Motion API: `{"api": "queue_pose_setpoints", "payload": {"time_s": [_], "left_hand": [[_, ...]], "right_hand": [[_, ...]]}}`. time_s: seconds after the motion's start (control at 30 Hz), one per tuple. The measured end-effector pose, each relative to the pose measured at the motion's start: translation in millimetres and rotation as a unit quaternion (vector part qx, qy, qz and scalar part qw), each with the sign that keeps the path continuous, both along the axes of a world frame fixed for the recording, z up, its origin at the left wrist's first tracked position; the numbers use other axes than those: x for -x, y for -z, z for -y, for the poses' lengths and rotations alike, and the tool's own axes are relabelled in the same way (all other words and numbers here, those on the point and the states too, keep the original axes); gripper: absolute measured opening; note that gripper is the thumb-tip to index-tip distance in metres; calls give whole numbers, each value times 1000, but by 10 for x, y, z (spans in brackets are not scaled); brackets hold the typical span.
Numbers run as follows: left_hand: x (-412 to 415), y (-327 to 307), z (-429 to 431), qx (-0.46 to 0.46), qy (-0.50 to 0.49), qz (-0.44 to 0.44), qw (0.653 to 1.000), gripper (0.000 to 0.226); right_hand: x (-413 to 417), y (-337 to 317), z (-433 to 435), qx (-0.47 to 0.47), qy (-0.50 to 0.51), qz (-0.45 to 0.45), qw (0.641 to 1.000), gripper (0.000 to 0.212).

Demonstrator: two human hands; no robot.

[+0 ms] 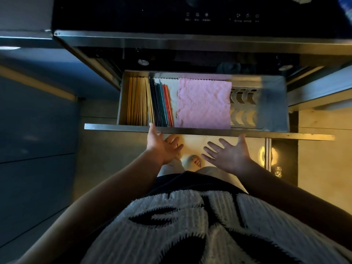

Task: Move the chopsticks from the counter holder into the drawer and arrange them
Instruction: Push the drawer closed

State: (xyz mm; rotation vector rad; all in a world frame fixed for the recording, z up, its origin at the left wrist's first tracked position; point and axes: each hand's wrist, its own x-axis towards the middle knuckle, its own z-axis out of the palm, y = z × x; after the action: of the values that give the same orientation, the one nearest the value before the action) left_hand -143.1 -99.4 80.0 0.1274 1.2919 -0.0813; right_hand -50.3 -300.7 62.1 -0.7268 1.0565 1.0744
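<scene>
Chopsticks (138,101) lie packed side by side at the left end of the pulled-out drawer (190,129), in the middle of the frame, their lengths running from the drawer's back wall toward its front edge. The pale wooden ones fill the far left; just to their right sits a darker set (159,104) in black, grey-green and red, touching the wooden ones. Right of these a strip of light liner (174,88) shows, and then a pink cloth (204,103) lies flat across the drawer's centre. Further right, a metal rack (244,108) with curved slots occupies the drawer floor. Below the drawer's front edge, the left hand (162,147) is spread open, grasping nothing, its thumb tip touching the front edge near the chopsticks' near ends. To its right, the right hand (228,153) is likewise open and empty, fingers splayed, thumb tip at the underside of the front edge. Above the drawer, across the upper frame, a black control panel (219,17) carries small white icons.
</scene>
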Motion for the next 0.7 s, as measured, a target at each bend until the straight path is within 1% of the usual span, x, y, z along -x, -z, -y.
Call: {"api": "queue_pose_setpoints", "payload": {"time_s": [0.1, 0.2, 0.27, 0.37, 0.53, 0.7], "left_hand": [[-101, -5, -51, 12, 7, 15, 1000, 90], [-182, 3, -86, 32, 20, 36, 999, 101], [-236, 5, -132, 47, 23, 44, 998, 108], [-328, 4, -232, 59, 47, 63, 995, 112], [-503, 38, -392, 61, 73, 100, 990, 114], [-738, 115, -551, 39, 96, 142, 984, 115]], "right_hand": [[-109, 33, -83, -25, 42, 2, 999, 99], [-189, 67, -166, -36, 77, 3, 996, 114], [-233, 75, -213, -44, 87, 3, 995, 122], [-310, 77, -284, -59, 90, 4, 994, 128], [-512, 50, -454, -60, 93, 20, 994, 133], [-738, 46, -667, -52, 102, 40, 993, 129]]}}
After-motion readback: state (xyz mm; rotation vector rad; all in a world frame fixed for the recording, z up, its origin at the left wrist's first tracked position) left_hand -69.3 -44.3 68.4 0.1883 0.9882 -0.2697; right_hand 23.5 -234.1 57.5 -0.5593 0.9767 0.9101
